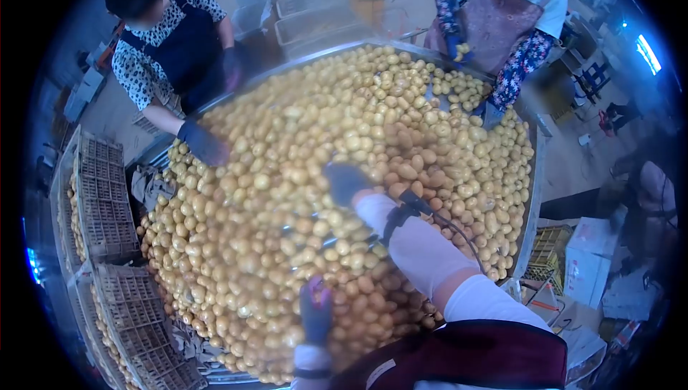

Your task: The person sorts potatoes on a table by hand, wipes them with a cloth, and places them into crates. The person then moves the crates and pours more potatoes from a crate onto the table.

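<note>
Head cam: step in hand looks like going through loose potatoes [236, 246], at least that's my read of them. Right hand [344, 183], gloved, is over the middle of the heap, blurry, so can't tell how open it is or if it's got anything. Left hand [315, 312] is low over the near side, fingertips pinkish; grip unclear too. Any pick from there would call for fingers closing round one without shoving its neighbours. Spuds are smallish, rounded, yellow-tan, shiny in spots, browner in shade, spread across a metal-rimmed table [534, 200] beside slatted crates [107, 189].
</note>
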Motion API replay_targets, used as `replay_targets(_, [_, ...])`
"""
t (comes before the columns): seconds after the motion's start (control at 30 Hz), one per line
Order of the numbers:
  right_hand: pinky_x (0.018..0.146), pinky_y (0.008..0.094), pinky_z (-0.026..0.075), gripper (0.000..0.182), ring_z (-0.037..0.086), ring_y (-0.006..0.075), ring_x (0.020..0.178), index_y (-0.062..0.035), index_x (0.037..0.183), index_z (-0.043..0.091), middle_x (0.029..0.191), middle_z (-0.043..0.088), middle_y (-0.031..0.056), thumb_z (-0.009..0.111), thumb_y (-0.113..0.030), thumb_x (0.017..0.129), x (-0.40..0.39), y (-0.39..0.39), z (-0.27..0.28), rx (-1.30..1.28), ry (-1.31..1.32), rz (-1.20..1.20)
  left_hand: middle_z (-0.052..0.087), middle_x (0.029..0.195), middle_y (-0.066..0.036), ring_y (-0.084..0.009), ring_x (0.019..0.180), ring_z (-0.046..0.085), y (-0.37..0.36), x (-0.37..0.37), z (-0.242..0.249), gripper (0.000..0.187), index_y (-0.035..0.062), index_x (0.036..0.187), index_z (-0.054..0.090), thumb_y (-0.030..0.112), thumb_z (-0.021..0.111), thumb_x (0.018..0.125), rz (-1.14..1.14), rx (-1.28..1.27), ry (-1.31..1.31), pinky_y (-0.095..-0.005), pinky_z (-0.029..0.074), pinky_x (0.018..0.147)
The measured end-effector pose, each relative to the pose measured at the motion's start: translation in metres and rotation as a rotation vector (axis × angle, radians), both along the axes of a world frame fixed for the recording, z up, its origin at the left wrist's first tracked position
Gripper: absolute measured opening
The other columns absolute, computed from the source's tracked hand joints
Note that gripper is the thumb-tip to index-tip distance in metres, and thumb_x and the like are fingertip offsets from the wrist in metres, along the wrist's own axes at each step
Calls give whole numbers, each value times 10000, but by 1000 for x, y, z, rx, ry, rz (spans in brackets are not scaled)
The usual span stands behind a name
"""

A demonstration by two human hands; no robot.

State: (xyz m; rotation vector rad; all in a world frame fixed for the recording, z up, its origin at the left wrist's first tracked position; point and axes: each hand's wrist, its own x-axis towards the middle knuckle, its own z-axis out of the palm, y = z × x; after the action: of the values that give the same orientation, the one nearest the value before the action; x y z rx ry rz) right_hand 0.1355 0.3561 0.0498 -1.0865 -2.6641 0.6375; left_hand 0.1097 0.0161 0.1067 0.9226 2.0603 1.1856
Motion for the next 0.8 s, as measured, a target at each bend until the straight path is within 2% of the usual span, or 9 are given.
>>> replay_targets(0.07, [951,468,485,356,635,345,1056,-96,1221,638,1220,631,162,547,-167,885,15,-21,4,26,12,25,569,1225,-114,-202,1078,558,-6,0,-7,419,-6,1308,540,109,654,921,-14,18,-24,-331,478,933])
replay_targets(0.17, [894,481,495,341,645,345,981,-86,1190,628,1151,643,177,589,-239,888,37,-55,5,-22,46,104,608,1038,-100,-219,939,585,-2,1,1,378,-1,1270,580,163,645,936,33,79,-151,-348,494,879])
replay_targets(0.23, [836,487,492,340,645,340,912,-75,1146,629,1065,652,178,617,-300,892,54,-80,15,-92,128,96,620,998,-59,-159,863,590,-2,-6,12,408,3,1318,543,218,612,978,-26,74,-102,-271,491,798])
replay_targets(0.33, [758,490,465,349,625,322,843,-59,1021,648,907,650,147,640,-389,906,82,-136,77,-233,422,8,623,890,-6,-87,719,569,17,6,44,435,41,1382,502,294,552,1032,-20,251,-633,-199,467,637])
replay_targets(0.47, [911,476,446,321,580,329,1054,-77,1078,649,1084,618,137,620,-358,925,113,-186,94,-121,732,170,639,952,-16,-67,715,555,49,37,76,442,52,1416,462,259,553,1036,48,283,-850,-187,452,606])
replay_targets(0.57, [1070,467,402,529,510,356,1271,-95,1382,539,1384,523,164,646,-335,923,164,-154,124,10,592,142,647,1049,-49,-127,857,600,48,31,55,467,42,1402,481,229,604,992,-139,108,-668,-249,499,745])
replay_targets(0.6, [1104,475,365,580,479,365,1298,-75,1422,502,1398,503,177,648,-330,922,178,-135,89,-45,721,69,648,1094,-68,-175,954,625,50,34,53,478,36,1373,515,219,649,953,-151,49,-536,-298,521,828])
replay_targets(0.67, [1079,547,340,594,427,392,1289,-121,1424,503,1385,468,174,633,-352,892,213,-101,55,354,342,-427,658,1104,-94,-230,1035,629,55,36,39,478,30,1319,563,230,694,905,-275,-24,62,-361,525,888])
replay_targets(0.8, [983,561,376,616,435,403,1245,-141,1424,497,1371,467,172,619,-419,888,264,-6,62,461,45,-472,665,1162,-150,-303,1054,650,54,40,26,516,43,1263,619,314,759,845,-327,-16,422,-385,529,908])
